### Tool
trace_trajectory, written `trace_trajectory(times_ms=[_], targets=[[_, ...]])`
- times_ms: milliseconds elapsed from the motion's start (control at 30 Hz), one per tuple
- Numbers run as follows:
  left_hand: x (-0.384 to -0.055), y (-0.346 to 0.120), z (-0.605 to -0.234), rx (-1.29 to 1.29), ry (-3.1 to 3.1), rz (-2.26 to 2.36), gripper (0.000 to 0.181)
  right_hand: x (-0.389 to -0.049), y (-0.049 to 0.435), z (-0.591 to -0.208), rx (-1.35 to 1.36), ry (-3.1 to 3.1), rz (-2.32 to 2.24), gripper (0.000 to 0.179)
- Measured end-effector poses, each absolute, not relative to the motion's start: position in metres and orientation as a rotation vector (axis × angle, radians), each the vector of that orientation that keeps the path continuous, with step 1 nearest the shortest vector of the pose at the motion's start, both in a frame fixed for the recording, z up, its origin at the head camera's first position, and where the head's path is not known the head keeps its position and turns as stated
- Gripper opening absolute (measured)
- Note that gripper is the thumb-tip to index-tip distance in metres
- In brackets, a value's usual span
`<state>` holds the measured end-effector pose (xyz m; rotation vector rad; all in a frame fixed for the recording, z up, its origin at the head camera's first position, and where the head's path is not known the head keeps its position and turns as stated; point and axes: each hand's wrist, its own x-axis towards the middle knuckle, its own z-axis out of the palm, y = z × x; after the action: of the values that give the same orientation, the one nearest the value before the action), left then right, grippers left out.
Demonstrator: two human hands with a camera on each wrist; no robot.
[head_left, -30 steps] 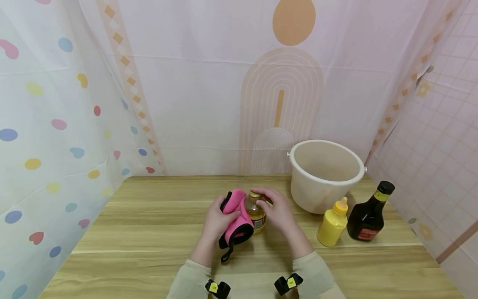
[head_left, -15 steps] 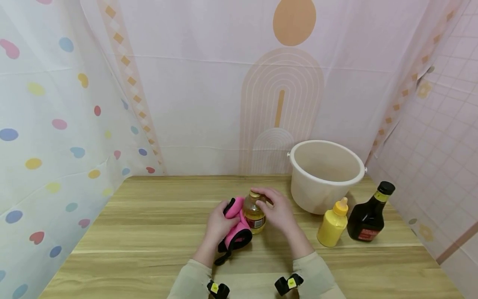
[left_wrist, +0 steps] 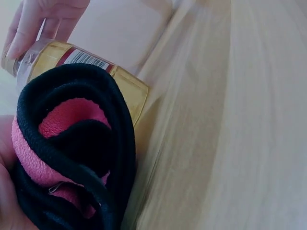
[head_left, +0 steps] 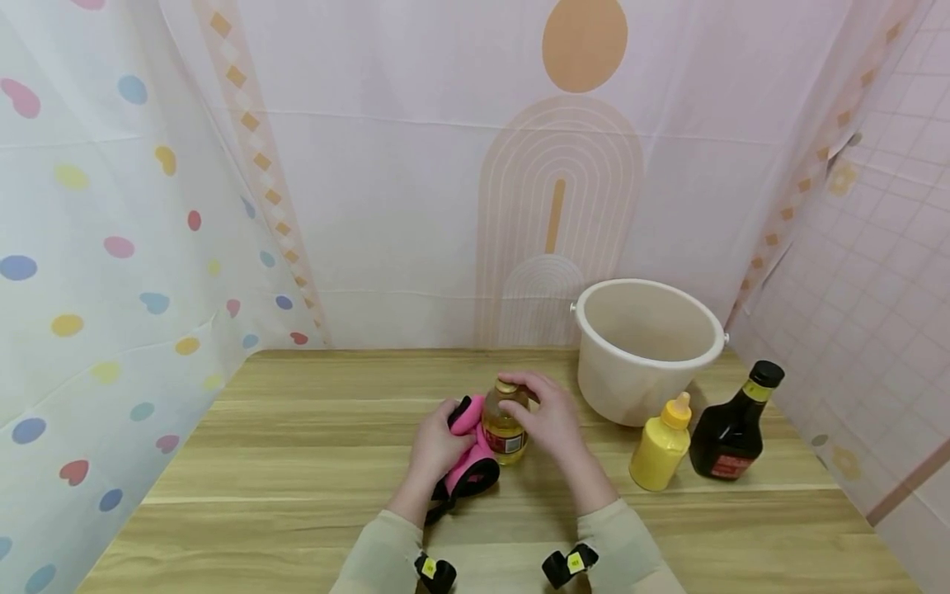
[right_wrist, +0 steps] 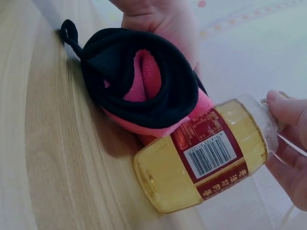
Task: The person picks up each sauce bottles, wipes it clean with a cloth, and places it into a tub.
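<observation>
My left hand (head_left: 436,445) grips a bunched pink cloth (head_left: 466,419) with thick black edging and a black hanging loop (right_wrist: 70,34). The cloth lies against the left side of a clear glass bottle (head_left: 506,431) of yellow liquid, with a gold cap and a dark red label. Around the neck and cap of this upright bottle curl the fingers of my right hand (head_left: 551,417). The label's barcode (right_wrist: 211,155) shows in the right wrist view. From the left wrist view, the folded cloth (left_wrist: 72,158) hides part of the bottle and most of my left hand.
To the right stands a cream bucket (head_left: 619,388) with a yellow squeeze bottle (head_left: 658,452) in front of it. Beside that is a dark sauce bottle (head_left: 727,433) with a black cap. Patterned curtains (head_left: 401,206) border the wooden table (head_left: 297,462).
Over the last second my left hand and the cloth have slid down the bottle's side and slightly toward me, baring more of the label. My right hand has stayed at the bottle's neck.
</observation>
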<state>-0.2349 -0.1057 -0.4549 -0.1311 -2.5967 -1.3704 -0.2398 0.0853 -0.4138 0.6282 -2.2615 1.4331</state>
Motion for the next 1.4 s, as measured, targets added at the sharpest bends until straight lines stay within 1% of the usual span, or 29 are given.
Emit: trace_trajectory(times_ms=[133, 233, 367, 600, 867, 1200, 1400], targets=[[-0.234, -0.112, -0.454, -0.079, -2.566, -1.454, 0.034, -0.240, 0.084, -0.414, 0.629, -2.254, 1.405, 0.032], [-0.234, -0.118, -0.451, -0.015, -2.535, -1.514, 0.038, -0.240, 0.084, -0.413, 0.644, -2.259, 1.388, 0.031], [-0.232, -0.125, -0.440, 0.029, -2.465, -1.640, 0.042, -0.240, 0.086, -0.411, 0.690, -2.274, 1.386, 0.031], [-0.228, -0.129, -0.414, -0.036, -2.348, -1.850, 0.040, -0.245, 0.091, -0.409, 0.807, -2.304, 1.463, 0.029], [-0.221, -0.116, -0.396, -0.128, -2.277, -1.957, 0.046, -0.251, 0.097, -0.411, 0.897, -2.315, 1.561, 0.028], [-0.218, -0.100, -0.399, -0.183, -2.361, -1.638, 0.038, -0.252, 0.098, -0.410, 0.897, -2.321, 1.589, 0.029], [-0.219, -0.100, -0.401, -0.178, -2.401, -1.585, 0.038, -0.250, 0.096, -0.409, 0.896, -2.315, 1.601, 0.028]])
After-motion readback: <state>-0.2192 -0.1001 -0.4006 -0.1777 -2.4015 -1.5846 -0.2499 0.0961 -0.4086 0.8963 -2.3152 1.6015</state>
